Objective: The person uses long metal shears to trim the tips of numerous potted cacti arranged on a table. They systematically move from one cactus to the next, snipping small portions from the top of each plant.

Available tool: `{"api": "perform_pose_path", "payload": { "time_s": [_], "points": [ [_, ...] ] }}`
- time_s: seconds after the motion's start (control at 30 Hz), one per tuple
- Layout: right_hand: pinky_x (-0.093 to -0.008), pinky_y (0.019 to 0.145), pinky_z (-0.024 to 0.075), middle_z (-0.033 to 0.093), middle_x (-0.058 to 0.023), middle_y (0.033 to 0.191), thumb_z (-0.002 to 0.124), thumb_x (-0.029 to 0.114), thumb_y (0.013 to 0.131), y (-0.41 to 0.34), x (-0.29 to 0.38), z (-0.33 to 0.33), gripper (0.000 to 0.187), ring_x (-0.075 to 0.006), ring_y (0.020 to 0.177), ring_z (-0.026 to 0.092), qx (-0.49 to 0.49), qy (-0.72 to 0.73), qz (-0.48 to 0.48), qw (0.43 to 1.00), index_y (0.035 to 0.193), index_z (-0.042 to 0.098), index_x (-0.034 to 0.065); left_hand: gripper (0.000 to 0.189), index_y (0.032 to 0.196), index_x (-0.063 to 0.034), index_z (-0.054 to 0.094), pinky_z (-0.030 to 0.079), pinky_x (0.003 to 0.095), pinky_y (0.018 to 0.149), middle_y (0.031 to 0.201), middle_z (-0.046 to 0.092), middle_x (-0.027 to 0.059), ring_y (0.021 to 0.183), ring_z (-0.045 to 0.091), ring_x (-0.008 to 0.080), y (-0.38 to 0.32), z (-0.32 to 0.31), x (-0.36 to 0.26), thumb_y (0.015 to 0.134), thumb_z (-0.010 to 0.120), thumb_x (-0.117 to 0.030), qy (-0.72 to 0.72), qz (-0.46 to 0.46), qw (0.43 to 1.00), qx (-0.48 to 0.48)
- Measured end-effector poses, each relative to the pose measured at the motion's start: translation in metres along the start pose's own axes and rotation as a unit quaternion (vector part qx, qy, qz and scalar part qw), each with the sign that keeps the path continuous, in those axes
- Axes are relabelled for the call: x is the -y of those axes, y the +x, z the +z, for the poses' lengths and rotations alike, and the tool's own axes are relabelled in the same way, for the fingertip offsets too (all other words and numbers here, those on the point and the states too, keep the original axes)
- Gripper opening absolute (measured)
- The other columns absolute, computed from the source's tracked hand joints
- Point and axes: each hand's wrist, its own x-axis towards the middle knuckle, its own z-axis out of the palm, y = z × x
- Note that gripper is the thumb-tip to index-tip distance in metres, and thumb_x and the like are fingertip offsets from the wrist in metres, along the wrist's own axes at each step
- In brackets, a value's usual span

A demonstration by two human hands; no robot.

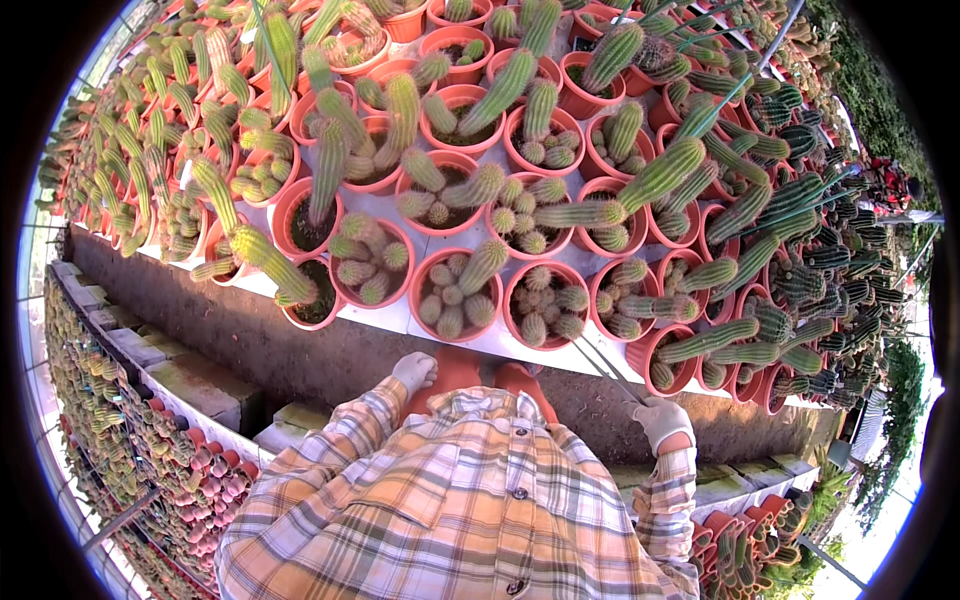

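My right hand (pixel 663 421), in a pale glove, grips long thin metal tweezers (pixel 609 367). Their two tips reach up to the rim of a terracotta-coloured pot holding a clustered cactus (pixel 549 304) at the bench's front edge. My left hand (pixel 415 373), also gloved, is curled in front of my thigh with nothing visible in it. Nearest above it stands another pot, with a clump of round cacti and one longer stem (pixel 456 295). To its left, a pot holds several short columnar stems (pixel 370 262).
Many potted cacti crowd the white bench (pixel 375 321). A long yellow-green stem (pixel 270 262) leans past the front edge at left. Below runs a dirt aisle (pixel 300 360) with concrete blocks (pixel 199 386). Behind me, another bench carries small potted cacti (pixel 214 480).
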Motion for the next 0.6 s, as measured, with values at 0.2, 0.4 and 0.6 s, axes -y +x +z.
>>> {"api": "perform_pose_path", "payload": {
  "time_s": [0.2,0.4,0.6],
  "points": [
    [-0.0398,0.070,0.0474,0.063,-0.0157,0.085,0.050,0.042,0.084,0.040,0.095,-0.019,0.039,-0.0306,0.085,0.061,-0.040,-0.242,-0.088,0.965,0.084,0.064,0.0062,0.020,0.091,-0.0030,0.057,0.050,0.0274,0.063,0.083,0.059,0.0049,0.071,0.057,0.0141,0.002,-0.005,0.008,0.083,0.045,-0.017,-0.018,0.005,1.000,0.001],
    [-0.0370,0.073,0.0501,0.065,-0.0111,0.096,0.055,0.015,0.079,0.060,0.181,-0.007,0.022,-0.0259,0.091,0.062,-0.046,-0.384,-0.156,0.909,0.097,0.066,0.0102,0.018,0.084,-0.0027,0.058,0.049,0.0262,0.061,0.078,0.058,0.0044,0.067,0.057,0.0128,-0.010,-0.015,0.016,0.082,0.046,-0.016,-0.059,-0.004,0.998,-0.001],
    [-0.0363,0.075,0.0494,0.064,-0.0067,0.103,0.055,0.016,0.079,0.086,0.211,0.017,0.025,-0.0230,0.097,0.061,-0.026,-0.429,-0.162,0.888,0.101,0.066,0.0136,0.020,0.089,-0.0007,0.057,0.050,0.0264,0.061,0.080,0.060,0.0066,0.069,0.058,0.0142,-0.018,-0.015,0.020,0.084,0.047,-0.017,-0.082,0.008,0.996,-0.029]
  ]
}}
